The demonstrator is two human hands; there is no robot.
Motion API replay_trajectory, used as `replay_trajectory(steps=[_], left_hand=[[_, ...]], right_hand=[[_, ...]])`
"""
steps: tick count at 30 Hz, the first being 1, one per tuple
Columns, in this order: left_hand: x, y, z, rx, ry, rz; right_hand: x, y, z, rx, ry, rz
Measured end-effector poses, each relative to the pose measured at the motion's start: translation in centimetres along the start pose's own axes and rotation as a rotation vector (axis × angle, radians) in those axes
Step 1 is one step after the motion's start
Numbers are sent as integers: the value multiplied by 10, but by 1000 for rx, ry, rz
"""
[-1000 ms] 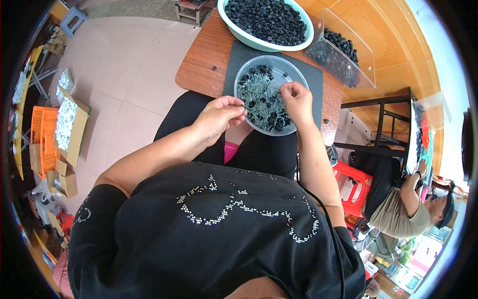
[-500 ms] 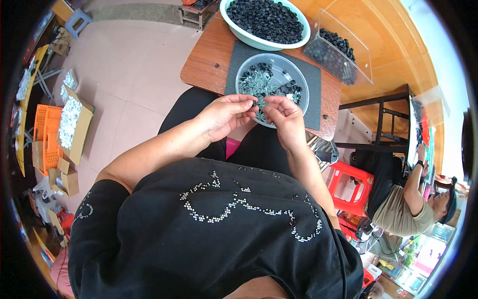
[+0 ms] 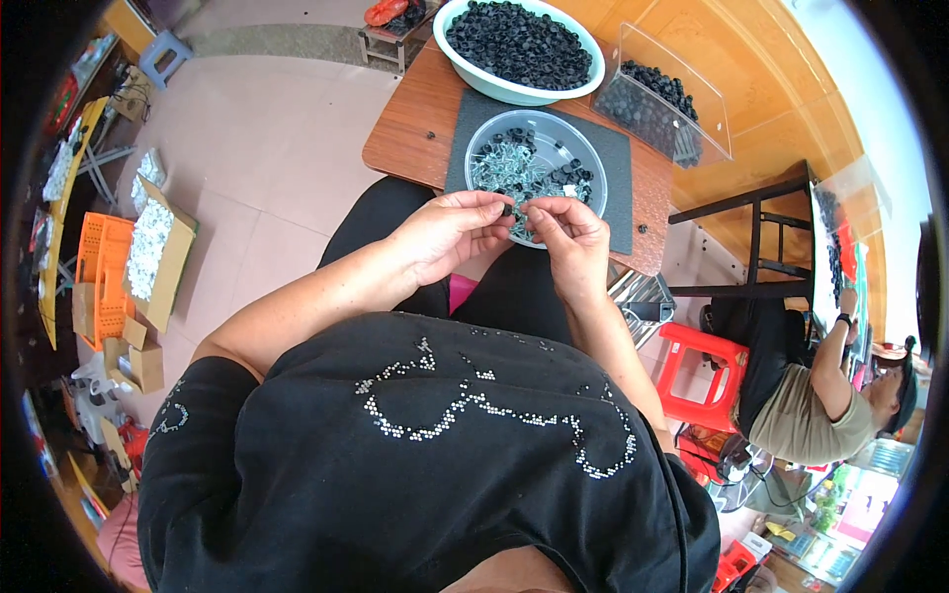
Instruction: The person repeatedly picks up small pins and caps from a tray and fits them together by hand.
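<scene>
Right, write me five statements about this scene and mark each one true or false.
1. The left hand pinches a small black piece. True.
2. The right hand is far from the left hand. False: their fingertips are close together, by the near rim of the clear bowl.
3. A dark mat lies between the clear bowl and the table. True.
4. The pale green tub is empty. False: it is heaped with black caps.
5. The red stool is on the person's left. False: it is on the right.
</scene>
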State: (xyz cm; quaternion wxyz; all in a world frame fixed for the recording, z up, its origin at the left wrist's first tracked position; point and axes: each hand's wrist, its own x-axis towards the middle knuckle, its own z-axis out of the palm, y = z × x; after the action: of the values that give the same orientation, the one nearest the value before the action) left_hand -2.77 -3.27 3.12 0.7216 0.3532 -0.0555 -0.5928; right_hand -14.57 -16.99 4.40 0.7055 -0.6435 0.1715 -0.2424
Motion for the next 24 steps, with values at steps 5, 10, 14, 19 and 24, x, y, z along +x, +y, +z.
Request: replay_trajectory(steps=[5, 10, 14, 19, 24], left_hand=[[-2, -1, 7, -2, -9, 2], [-3, -2, 9, -18, -18, -4], [-1, -4, 8, -2, -8, -1], [2, -7, 3, 40, -28, 49], [5, -9, -5, -7, 27, 14]], right_hand=[[-1, 4, 1, -9, 4, -76], [0, 13, 1, -84, 18, -128], [0, 13, -2, -200, 25, -168], [-1, 7, 2, -561, -17, -413], [-3, 9, 9, -602, -16, -481]])
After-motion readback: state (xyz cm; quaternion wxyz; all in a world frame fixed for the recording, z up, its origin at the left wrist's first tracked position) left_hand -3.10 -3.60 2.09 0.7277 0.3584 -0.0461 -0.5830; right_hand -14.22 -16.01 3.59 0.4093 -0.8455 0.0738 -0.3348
